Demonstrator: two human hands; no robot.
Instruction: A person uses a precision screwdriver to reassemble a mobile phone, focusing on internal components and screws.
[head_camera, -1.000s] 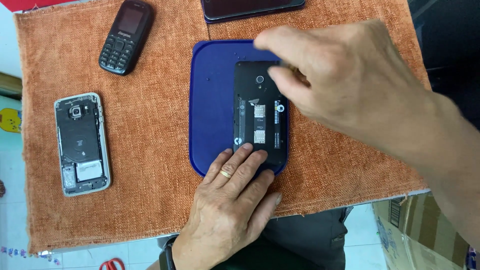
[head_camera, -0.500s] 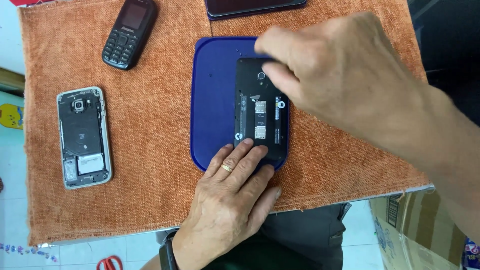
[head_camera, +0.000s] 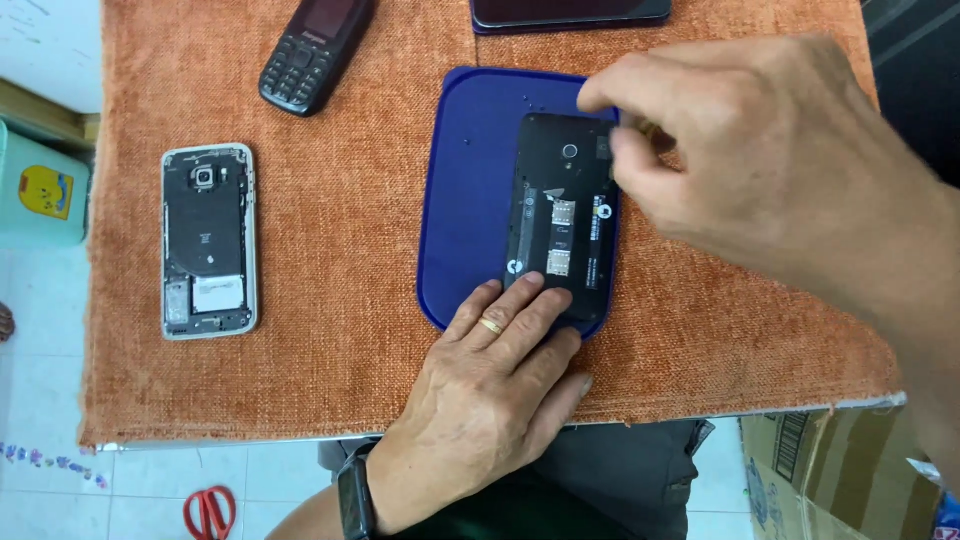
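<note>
A black phone (head_camera: 560, 220) with its back cover off lies on a blue mat (head_camera: 470, 200), showing card slots and a camera lens. My left hand (head_camera: 480, 400), with a ring on one finger, presses its fingertips on the phone's near end and holds it down. My right hand (head_camera: 760, 170) hovers over the phone's far right corner. Its thumb and forefinger are pinched together at that corner, and what they hold is hidden.
An orange cloth (head_camera: 340, 380) covers the table. On it lie an opened silver-framed phone (head_camera: 208, 240) at left, a black keypad phone (head_camera: 315, 50) at the far left, and a dark slab phone (head_camera: 570, 12) at the far edge. Red scissors (head_camera: 210, 512) lie on the floor, with a cardboard box (head_camera: 840, 480) at right.
My right hand has shifted slightly toward the phone's far right corner, with its fingers pinched tighter. My left hand stays pressed on the near end.
</note>
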